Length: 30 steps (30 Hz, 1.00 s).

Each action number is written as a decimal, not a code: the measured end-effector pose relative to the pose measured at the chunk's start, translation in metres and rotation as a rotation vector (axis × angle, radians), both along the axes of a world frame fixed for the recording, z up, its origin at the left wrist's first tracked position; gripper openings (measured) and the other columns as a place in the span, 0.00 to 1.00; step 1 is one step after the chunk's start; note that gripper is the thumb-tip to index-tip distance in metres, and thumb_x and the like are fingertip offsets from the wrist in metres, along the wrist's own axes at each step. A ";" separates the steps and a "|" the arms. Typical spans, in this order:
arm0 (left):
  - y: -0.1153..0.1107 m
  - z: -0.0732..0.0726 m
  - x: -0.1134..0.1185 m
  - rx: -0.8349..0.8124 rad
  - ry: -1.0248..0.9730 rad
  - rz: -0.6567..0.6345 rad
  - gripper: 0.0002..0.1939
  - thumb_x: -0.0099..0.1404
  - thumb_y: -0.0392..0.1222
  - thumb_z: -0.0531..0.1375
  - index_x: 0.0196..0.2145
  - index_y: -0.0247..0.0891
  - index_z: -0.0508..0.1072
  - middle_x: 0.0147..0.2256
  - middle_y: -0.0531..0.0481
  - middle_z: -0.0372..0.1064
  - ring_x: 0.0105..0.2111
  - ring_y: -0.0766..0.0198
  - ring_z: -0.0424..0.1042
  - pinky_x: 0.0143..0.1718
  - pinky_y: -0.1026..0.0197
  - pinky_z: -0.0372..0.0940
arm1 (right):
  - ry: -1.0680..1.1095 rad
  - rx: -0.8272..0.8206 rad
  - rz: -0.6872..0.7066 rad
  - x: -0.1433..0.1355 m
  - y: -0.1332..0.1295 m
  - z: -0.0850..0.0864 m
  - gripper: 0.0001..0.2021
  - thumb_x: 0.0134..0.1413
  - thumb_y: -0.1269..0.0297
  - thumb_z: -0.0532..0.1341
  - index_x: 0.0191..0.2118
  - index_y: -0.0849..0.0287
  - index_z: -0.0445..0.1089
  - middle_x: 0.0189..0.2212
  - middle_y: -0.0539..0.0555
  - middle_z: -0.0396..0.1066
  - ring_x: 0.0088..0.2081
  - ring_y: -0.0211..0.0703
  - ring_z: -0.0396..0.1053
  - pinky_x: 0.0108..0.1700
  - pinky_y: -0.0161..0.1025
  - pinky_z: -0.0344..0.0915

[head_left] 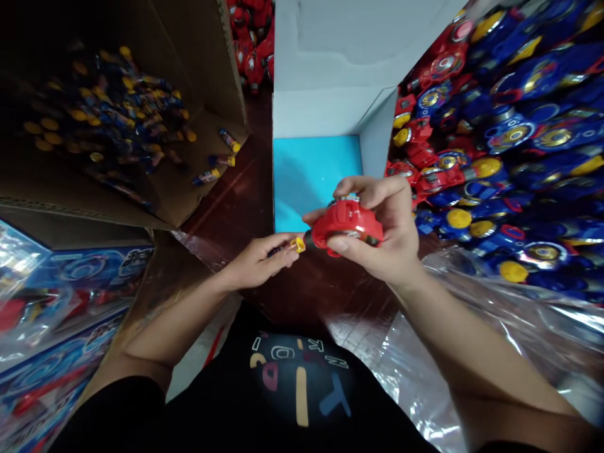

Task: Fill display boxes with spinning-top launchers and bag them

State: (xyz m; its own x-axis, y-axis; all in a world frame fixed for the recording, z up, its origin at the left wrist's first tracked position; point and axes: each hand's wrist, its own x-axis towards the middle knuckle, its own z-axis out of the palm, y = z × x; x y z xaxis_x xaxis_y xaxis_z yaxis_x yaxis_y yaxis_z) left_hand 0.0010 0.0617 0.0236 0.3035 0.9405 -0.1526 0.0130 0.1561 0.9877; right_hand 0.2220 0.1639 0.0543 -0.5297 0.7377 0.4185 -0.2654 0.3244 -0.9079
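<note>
My right hand (391,233) is closed around a red plastic toy (352,223), rounded in the body, with a short dark neck pointing left. The thumb presses on its near side and the fingers wrap its far side. Just left of it, my left hand (262,261) grips a small yellow-capped bottle (297,245) between thumb and fingers. The cap end is close to the toy's dark neck; whether they touch I cannot tell. Most of the bottle's body is hidden by the fingers. Both hands are above the dark red tabletop (302,302), in front of an open white box with a blue bottom (316,163).
A cardboard box (202,138) at the left holds many small yellow-capped bottles (132,100). Heaped red and blue toys (514,135) fill the right side, with clear plastic sheeting (519,302) before them. Printed packages (89,270) stand at lower left.
</note>
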 end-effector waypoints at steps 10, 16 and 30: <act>0.013 0.005 0.013 0.530 0.337 0.135 0.19 0.83 0.55 0.58 0.47 0.35 0.76 0.34 0.49 0.73 0.32 0.64 0.70 0.36 0.62 0.66 | 0.010 -0.276 -0.155 -0.013 -0.019 -0.021 0.19 0.65 0.49 0.70 0.54 0.43 0.67 0.55 0.52 0.66 0.43 0.43 0.82 0.47 0.46 0.84; 0.025 -0.008 0.009 0.937 0.841 0.235 0.18 0.84 0.51 0.58 0.56 0.31 0.75 0.40 0.42 0.78 0.38 0.56 0.75 0.42 0.55 0.71 | -0.110 -0.446 -0.293 -0.005 -0.024 -0.029 0.22 0.66 0.45 0.70 0.60 0.42 0.68 0.52 0.52 0.73 0.49 0.44 0.81 0.55 0.45 0.81; 0.026 -0.001 0.000 0.975 0.826 0.527 0.07 0.76 0.30 0.61 0.43 0.40 0.76 0.37 0.49 0.77 0.39 0.58 0.73 0.45 0.54 0.65 | -0.413 -0.682 -0.160 0.010 0.005 0.009 0.29 0.54 0.42 0.77 0.55 0.54 0.77 0.47 0.54 0.80 0.41 0.42 0.80 0.35 0.39 0.84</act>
